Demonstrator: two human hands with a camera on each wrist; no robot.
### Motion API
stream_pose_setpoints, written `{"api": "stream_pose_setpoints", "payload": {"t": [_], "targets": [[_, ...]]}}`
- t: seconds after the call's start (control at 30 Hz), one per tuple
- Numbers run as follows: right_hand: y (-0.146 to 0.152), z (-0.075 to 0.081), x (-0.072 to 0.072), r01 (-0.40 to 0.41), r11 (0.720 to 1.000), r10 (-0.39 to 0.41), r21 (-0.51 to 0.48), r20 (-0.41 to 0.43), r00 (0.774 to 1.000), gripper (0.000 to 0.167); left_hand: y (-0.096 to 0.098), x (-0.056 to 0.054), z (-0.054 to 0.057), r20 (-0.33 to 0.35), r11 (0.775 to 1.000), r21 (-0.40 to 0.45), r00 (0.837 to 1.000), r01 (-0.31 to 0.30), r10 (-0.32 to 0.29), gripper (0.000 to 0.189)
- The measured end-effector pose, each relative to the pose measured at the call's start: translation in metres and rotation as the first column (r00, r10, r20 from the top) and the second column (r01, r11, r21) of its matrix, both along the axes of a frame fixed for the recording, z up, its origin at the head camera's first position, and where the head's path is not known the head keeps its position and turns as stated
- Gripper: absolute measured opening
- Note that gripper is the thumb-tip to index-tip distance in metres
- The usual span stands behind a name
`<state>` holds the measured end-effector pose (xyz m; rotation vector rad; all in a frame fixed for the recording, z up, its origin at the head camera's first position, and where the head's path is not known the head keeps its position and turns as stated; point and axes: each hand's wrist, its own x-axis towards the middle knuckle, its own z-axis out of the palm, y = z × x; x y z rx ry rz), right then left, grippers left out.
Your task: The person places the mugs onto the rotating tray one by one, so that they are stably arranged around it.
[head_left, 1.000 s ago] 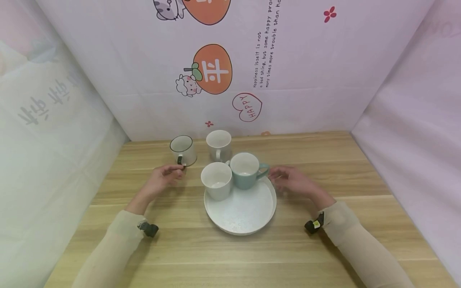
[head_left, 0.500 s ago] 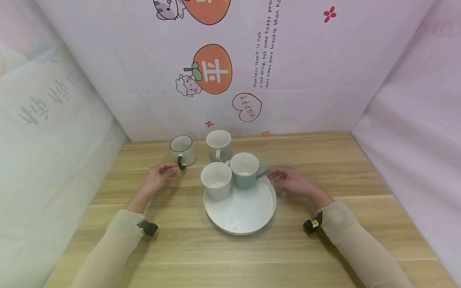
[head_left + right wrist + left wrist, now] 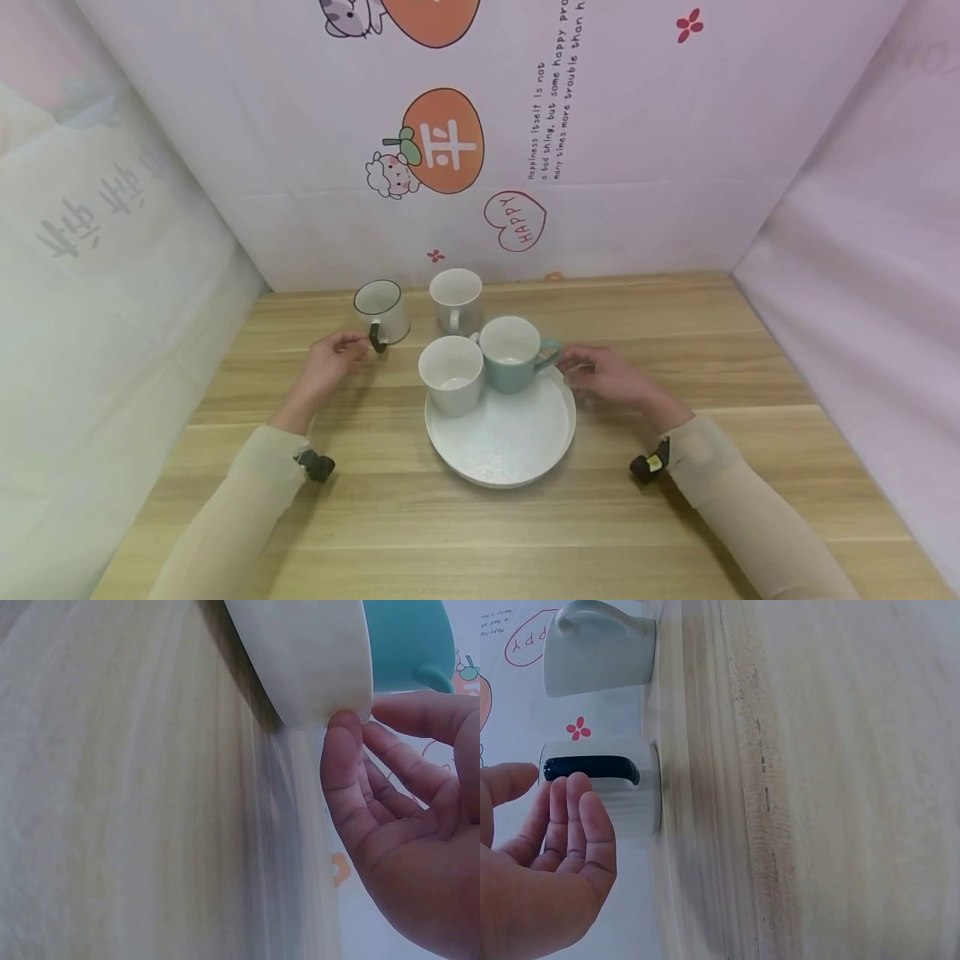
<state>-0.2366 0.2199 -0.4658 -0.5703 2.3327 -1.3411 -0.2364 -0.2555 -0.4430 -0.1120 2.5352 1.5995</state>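
In the head view my left hand (image 3: 330, 362) is at the black handle (image 3: 377, 337) of a white mug (image 3: 384, 312) with a dark rim. The left wrist view shows its fingertips at the handle (image 3: 592, 766) and the thumb a little apart, not closed round it. My right hand (image 3: 607, 377) pinches the far right rim of a round white tray (image 3: 517, 450). At the tray's back stand a white mug (image 3: 452, 387) and a teal mug (image 3: 512, 367), side by side. The teal mug's handle points towards my right hand.
Another white mug (image 3: 457, 304) stands behind the tray, right of the dark-rimmed mug, its handle facing me. The wooden table (image 3: 480, 542) ends at a printed white cloth (image 3: 622, 183) at the back. Cloth also hangs on both sides.
My left fingers have drawn back slightly to the left from in front of the mug's black handle. The right hand, tray and mugs keep nearly the same places.
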Motion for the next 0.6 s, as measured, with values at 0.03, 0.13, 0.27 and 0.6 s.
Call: {"api": "stream_pose_setpoints", "payload": {"t": [0.03,0.13,0.27,0.6], "targets": [[0.0,0.0,0.0,-0.002,1.0,0.002,-0.004,0.002,1.0,0.033,0.0,-0.001,-0.001,-0.002,1.0,-0.007,1.0,-0.003,0.003,0.043],[0.001,-0.001,-0.001,-0.009,1.0,0.009,-0.007,0.007,1.0,0.033,0.001,-0.003,-0.002,-0.002,1.0,-0.013,1.0,-0.015,0.015,0.043],[0.004,-0.003,0.001,-0.015,1.0,0.015,0.004,0.014,1.0,0.035,0.003,-0.005,-0.002,0.006,1.0,-0.012,1.0,-0.027,0.027,0.043],[0.007,0.001,0.009,-0.015,1.0,0.016,-0.016,0.069,0.997,0.04,0.005,-0.01,-0.006,0.021,0.999,0.011,0.999,-0.041,0.04,0.047]]}}
